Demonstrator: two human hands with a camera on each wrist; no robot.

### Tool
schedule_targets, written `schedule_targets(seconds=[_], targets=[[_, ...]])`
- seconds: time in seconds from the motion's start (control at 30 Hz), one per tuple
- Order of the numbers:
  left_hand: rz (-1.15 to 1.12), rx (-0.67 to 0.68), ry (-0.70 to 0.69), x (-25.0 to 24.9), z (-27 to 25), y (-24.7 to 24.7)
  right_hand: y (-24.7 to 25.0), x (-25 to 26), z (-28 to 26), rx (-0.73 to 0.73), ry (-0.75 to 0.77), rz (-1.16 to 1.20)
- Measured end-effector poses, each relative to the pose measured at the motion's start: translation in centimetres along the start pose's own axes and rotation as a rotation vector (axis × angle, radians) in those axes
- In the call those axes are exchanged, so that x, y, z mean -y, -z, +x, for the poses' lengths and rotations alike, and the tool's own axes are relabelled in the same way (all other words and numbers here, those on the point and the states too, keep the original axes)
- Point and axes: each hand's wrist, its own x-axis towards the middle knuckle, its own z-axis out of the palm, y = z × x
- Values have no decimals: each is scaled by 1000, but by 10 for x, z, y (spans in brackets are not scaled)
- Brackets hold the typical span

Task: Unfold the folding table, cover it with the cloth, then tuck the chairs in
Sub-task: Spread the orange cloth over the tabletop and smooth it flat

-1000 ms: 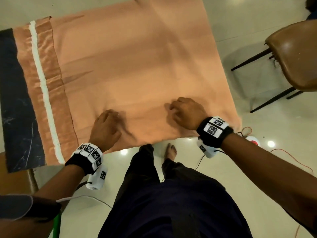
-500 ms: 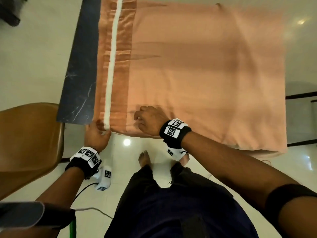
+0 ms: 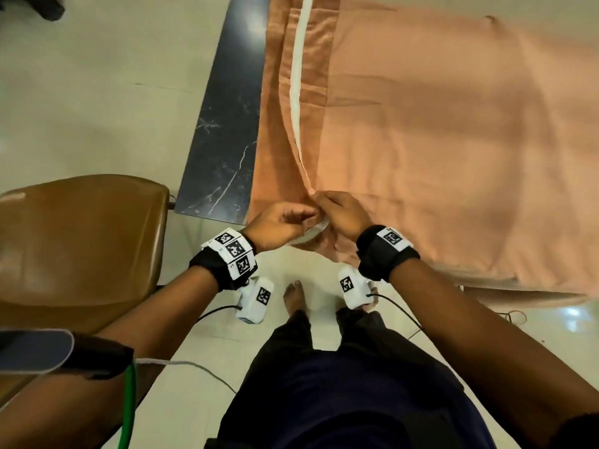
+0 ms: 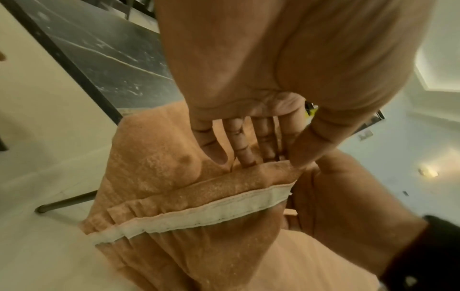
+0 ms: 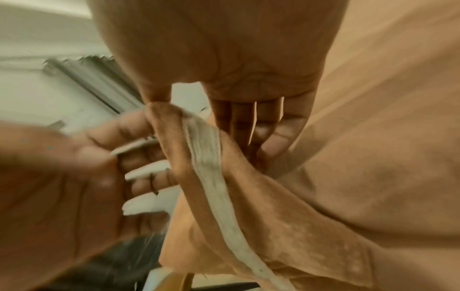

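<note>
Both hands have slid left: left hand (image 3: 278,223) and right hand (image 3: 340,215) are now pinching the cloth (image 3: 437,140) hem at the table's (image 3: 227,124) near edge, left strip still showing bare.

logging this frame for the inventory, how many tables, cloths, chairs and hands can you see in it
tables: 1, dark marble top
cloths: 1, orange with a white stripe
chairs: 1, brown seat
hands: 2, left hand and right hand, both pinching the cloth's edge
total: 5
</note>
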Motion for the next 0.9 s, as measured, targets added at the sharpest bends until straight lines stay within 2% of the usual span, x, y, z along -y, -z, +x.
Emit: schedule_targets(seconds=[0.07, 0.13, 0.2, 0.27, 0.33, 0.37, 0.4, 0.6, 0.67, 0.73, 0.8, 0.9], targets=[[40, 48, -16, -2, 4, -5, 8, -1, 0, 78, -39, 191], [93, 71, 5, 0, 9, -5, 15, -4, 2, 93, -62, 82], [269, 5, -28, 5, 16, 1, 20, -13, 5, -28, -92, -65], [694, -63, -109, 18, 28, 10, 31, -24, 7, -187, -159, -39], [1017, -57, -84, 30, 34, 20, 51, -29, 8, -358, -177, 51], [1121, -18, -122, 27, 43, 14, 78, -38, -4, -490, -187, 84], [1184, -28, -115, 31, 43, 18, 97, -39, -4, -564, -185, 51], [1124, -64, -34, 24, 54, 24, 251, -43, -43, -1001, -279, -222], [1123, -49, -11, 22, 58, 24, 282, -46, -55, -1074, -280, -318], [1154, -46, -5, 23, 61, 24, 286, -46, -59, -1080, -246, -456], [1174, -59, -12, 23, 62, 24, 262, -47, -59, -999, -179, -639], [1236, -37, -20, 17, 61, 24, 195, -60, -54, -587, 69, -803]])
